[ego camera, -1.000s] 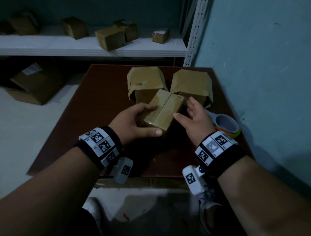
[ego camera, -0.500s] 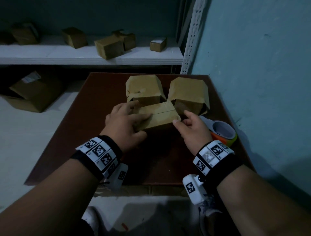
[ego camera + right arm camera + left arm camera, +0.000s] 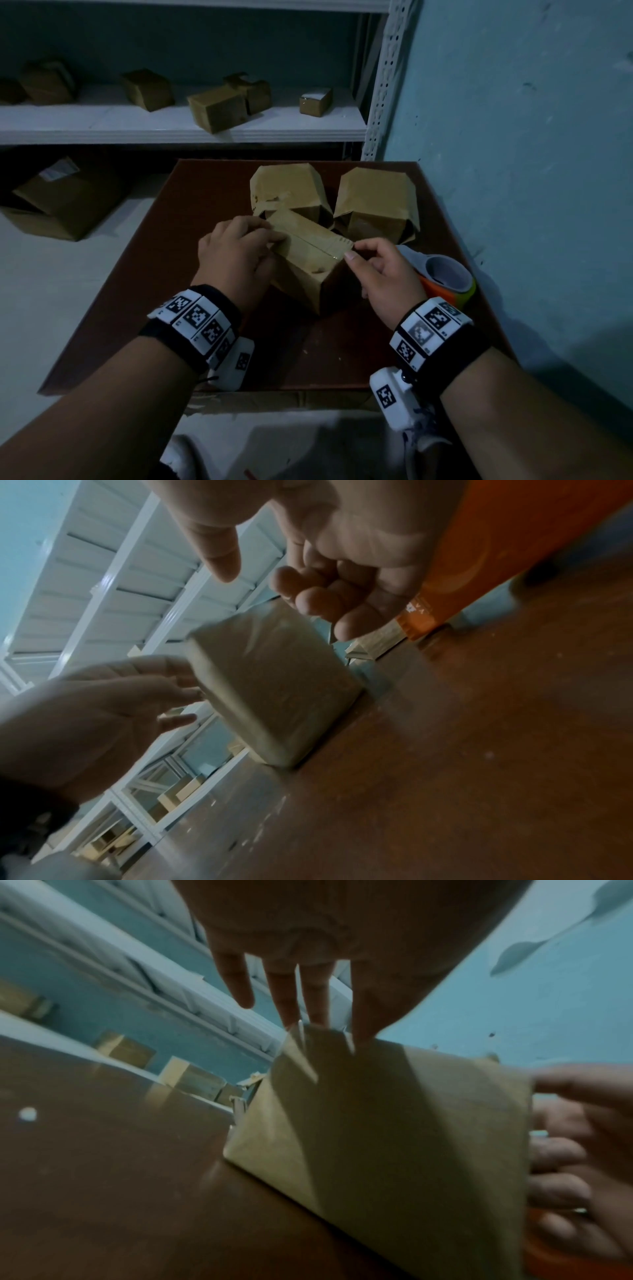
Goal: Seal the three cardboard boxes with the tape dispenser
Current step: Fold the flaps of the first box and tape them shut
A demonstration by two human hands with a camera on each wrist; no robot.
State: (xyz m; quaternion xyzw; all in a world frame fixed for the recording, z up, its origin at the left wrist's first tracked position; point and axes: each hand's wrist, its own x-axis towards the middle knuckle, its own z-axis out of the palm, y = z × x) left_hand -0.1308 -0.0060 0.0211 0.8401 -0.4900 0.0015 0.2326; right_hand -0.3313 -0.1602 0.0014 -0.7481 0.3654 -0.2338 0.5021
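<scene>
Fingers of the left hand (image 3: 236, 253) lie nearly straight and close together over the far-left edge of the near box (image 3: 310, 255), pressing its top flaps down; the left wrist view shows the tips resting right at that upper edge. This box stands on the brown table (image 3: 137, 284), turned cornerwise toward the person, with the seam between its flaps running across the top. If the left hand lifts or slides off, I judge the flaps could spring up and open the seam before any tape goes on.

Behind it, touching or nearly so, stand the back-left box (image 3: 286, 186) and the back-right box (image 3: 375, 198), both with flaps that look loosely folded and bulging. A push on the near box could knock them askew.

Further right, the right hand (image 3: 380, 274) has its forefinger tip at the right end of the seam, the other fingers curled loosely into the palm and gripping nothing. Whether the thumb touches the cardboard, I cannot tell.

Just beside that hand lies the tape dispenser (image 3: 445, 277), orange-bodied, untouched. Reaching for it leaves only one hand on the box.
</scene>
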